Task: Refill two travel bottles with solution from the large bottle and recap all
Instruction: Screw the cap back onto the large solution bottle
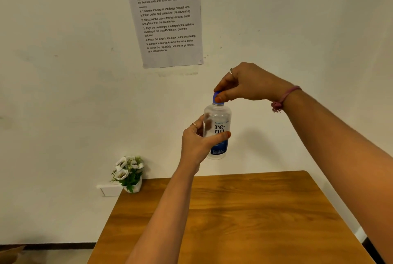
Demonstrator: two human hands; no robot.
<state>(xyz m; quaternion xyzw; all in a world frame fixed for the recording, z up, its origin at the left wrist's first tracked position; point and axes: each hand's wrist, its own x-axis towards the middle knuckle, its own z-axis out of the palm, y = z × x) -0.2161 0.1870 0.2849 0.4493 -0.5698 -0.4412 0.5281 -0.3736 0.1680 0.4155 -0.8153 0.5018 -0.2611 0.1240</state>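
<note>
My left hand (198, 142) wraps the clear, blue-labelled large bottle (217, 129) upright above the worktop's far edge, steadying it; right-hand fingers (222, 95) pinch its blue cap (217, 99) to twist.

Blue cap (217, 98), clear bottle (217, 115)

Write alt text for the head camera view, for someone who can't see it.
A person holds a clear bottle up in the left hand while the right hand pinches its blue cap. Below is a wooden table; a small flower pot and a printed sheet are at the wall.
</note>
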